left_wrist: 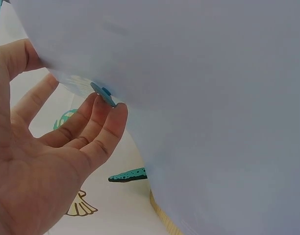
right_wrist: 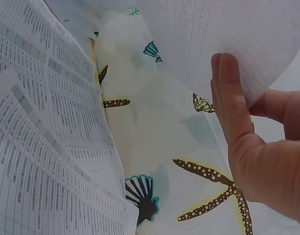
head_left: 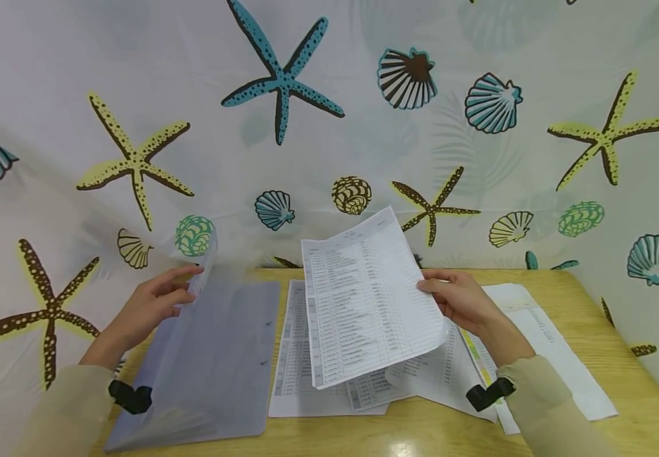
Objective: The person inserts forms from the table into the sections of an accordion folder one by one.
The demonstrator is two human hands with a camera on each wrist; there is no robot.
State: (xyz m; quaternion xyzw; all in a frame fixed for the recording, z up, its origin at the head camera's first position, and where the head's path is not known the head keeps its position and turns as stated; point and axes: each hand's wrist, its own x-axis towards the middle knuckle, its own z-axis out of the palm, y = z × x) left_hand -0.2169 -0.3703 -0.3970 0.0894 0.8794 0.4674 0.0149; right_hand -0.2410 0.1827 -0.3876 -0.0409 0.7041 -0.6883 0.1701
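Note:
A translucent bluish plastic document folder (head_left: 221,362) lies on the left of the table. My left hand (head_left: 155,303) pinches its raised flap by the edge; in the left wrist view, fingertips touch a small blue snap button (left_wrist: 104,94) there. My right hand (head_left: 459,301) pinches a printed table sheet (head_left: 358,298) by its right edge, thumb on the near side. The sheet is tilted up above other papers. In the right wrist view, straight fingers (right_wrist: 233,103) lie behind the held sheet (right_wrist: 223,34).
Printed sheets (head_left: 289,381) lie overlapping under the held one, right of the folder. More papers (head_left: 558,355) and a sheet with a coloured strip (head_left: 471,352) are at the right of the wooden table (head_left: 638,368). A cloth with starfish and shells (head_left: 329,146) hangs behind.

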